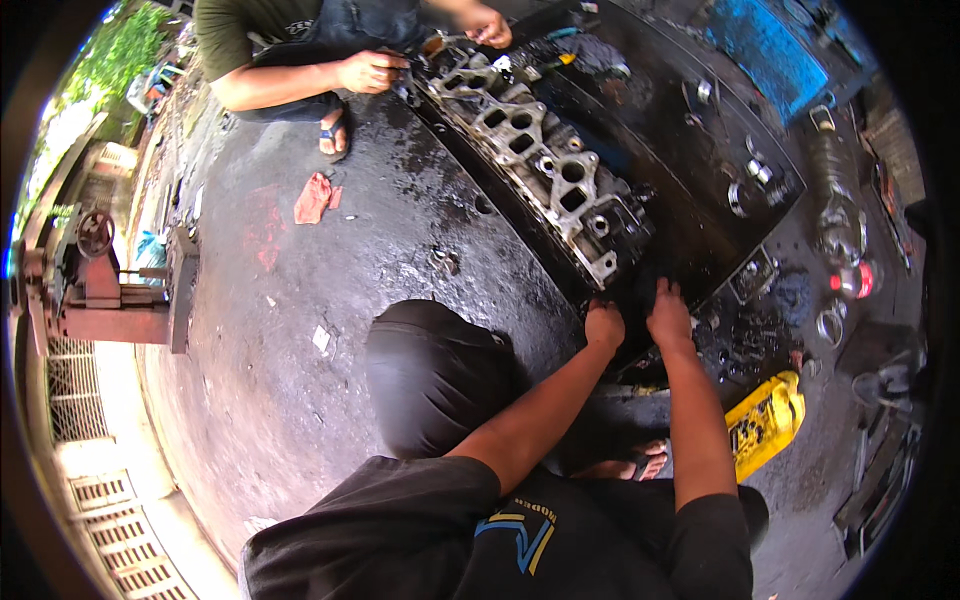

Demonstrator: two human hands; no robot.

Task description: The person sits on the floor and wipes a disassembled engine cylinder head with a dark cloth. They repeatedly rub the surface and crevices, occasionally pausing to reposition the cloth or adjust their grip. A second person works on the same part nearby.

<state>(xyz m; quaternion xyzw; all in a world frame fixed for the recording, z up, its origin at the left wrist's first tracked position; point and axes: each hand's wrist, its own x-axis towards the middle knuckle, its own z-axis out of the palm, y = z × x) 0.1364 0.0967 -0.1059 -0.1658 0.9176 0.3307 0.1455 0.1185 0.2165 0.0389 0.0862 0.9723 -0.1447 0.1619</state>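
Observation:
A long grey metal cylinder head, with several ports along its face, lies in a wide oily black metal tray. My left hand is beside its near end, fingers curled inward at the tray's near corner. A short way to the right, my right hand has its fingers bent over a dark mass. Both hands close about this dark, oily area, and shadow hides what they grip. Across from me, another person's hand touches the far end of the cylinder head, and that person's other hand hovers over the tray.
Metal rings and small parts lie at the tray's right side. A yellow cut-open container holds small parts near my right knee. Beyond are a clear plastic bottle and a blue bin. A red rag lies on the floor.

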